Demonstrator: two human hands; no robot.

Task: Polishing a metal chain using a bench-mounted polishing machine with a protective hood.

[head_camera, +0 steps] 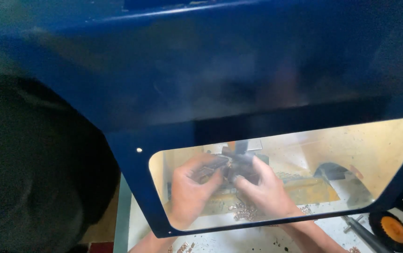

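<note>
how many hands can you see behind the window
2: the left hand and right hand, both behind the blue guard's window, gripping a dark part between them. No others show.

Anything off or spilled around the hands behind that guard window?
Yes: small copper-coloured parts lie scattered loose on the white table beneath the left hand and right hand, some outside the blue guard. Both hands grip a dark, blurred part. No damage visible.

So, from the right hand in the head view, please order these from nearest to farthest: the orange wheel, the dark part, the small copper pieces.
From the right hand:
1. Dark part, held at its fingertips.
2. Small copper pieces, just below-left on the table.
3. Orange wheel, far at the lower right corner.
</note>
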